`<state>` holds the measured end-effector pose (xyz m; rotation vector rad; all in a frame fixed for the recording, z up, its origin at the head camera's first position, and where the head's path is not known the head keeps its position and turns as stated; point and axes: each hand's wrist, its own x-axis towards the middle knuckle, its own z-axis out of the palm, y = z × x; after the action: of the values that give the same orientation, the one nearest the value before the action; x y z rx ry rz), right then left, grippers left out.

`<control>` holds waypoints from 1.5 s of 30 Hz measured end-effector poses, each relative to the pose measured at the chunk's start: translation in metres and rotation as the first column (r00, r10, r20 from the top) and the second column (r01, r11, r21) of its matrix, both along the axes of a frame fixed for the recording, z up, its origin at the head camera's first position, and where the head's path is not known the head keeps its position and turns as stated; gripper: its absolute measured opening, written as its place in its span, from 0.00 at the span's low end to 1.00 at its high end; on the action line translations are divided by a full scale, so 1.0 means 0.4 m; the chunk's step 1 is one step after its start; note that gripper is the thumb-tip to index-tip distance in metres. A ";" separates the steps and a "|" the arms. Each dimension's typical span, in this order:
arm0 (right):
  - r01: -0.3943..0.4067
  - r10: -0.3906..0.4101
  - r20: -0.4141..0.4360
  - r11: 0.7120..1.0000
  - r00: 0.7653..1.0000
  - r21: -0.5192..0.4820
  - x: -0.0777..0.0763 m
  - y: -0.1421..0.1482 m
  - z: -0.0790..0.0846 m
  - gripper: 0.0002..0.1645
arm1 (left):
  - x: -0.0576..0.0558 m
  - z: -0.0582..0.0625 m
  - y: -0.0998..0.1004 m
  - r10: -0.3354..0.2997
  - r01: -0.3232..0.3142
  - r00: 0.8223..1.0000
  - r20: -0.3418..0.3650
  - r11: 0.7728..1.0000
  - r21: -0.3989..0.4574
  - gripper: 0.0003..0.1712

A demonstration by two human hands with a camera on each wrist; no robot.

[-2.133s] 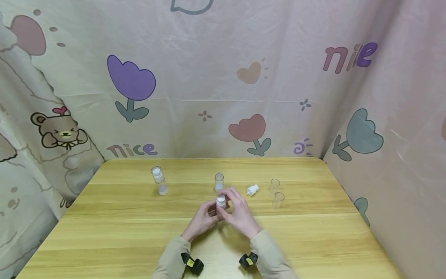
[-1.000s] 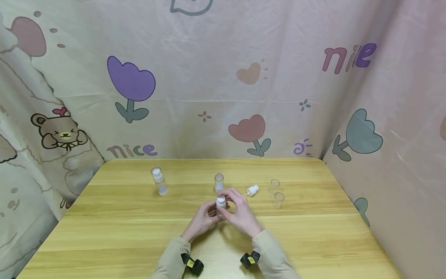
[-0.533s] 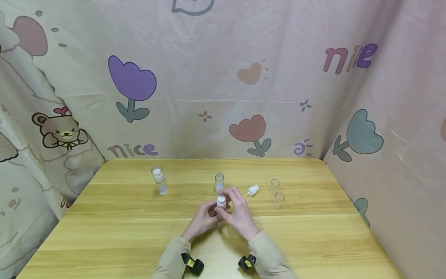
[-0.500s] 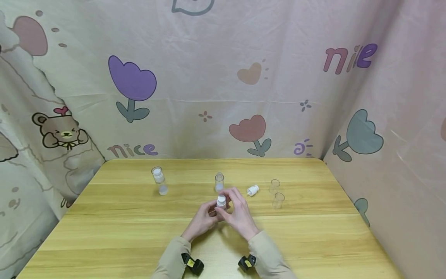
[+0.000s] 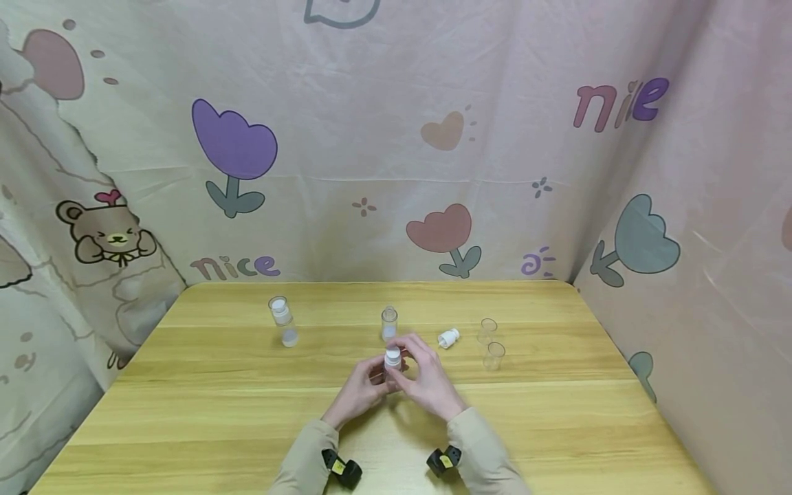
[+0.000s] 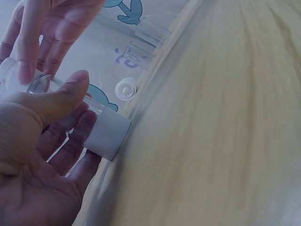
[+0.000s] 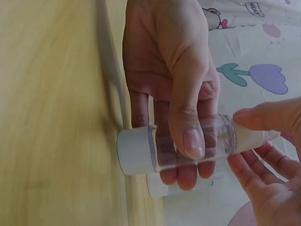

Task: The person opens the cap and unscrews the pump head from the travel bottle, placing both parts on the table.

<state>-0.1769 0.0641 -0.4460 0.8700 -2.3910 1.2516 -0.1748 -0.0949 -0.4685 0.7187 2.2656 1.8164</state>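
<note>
A clear bottle with a white base (image 7: 135, 151) and a white pump top (image 5: 392, 356) stands upright between both hands, close to the tabletop. The left hand (image 5: 359, 390) grips its clear body, thumb on one side and fingers behind, as the right wrist view shows. Thumb and fingers of the right hand (image 5: 428, 383) pinch the white top at the neck. Just beyond the hands is another clear bottle (image 5: 389, 323) without a white top. A loose white pump top (image 5: 448, 337) lies on its side to the right of it.
Two clear caps (image 5: 487, 330) (image 5: 494, 355) stand on the right of the wooden table (image 5: 185, 412). At the back left stands a bottle (image 5: 284, 322) with a white top under a clear cap. A printed cloth (image 5: 346, 137) hangs behind the table.
The right hand and wrist rock slightly back and forth at the bottle's white top. The left hand and the things on the table stay in place.
</note>
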 end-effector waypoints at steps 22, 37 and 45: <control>0.081 -0.083 -0.071 0.996 0.994 -0.032 0.000 -0.011 -0.002 0.28 | -0.001 -0.004 0.002 0.002 -0.003 1.000 0.031 0.999 0.033 0.28; 0.056 -0.055 -0.076 0.998 0.996 0.008 0.001 -0.011 -0.008 0.27 | -0.001 -0.006 -0.001 -0.002 0.002 1.000 0.010 1.000 0.008 0.26; 0.117 -0.120 -0.117 0.992 0.986 -0.036 0.004 -0.022 -0.017 0.30 | -0.001 -0.003 -0.001 -0.007 0.007 1.000 0.015 1.000 0.001 0.27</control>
<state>-0.1755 0.0554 -0.4529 0.7595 -2.2894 1.1531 -0.1752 -0.0953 -0.4696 0.7107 2.2502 1.8135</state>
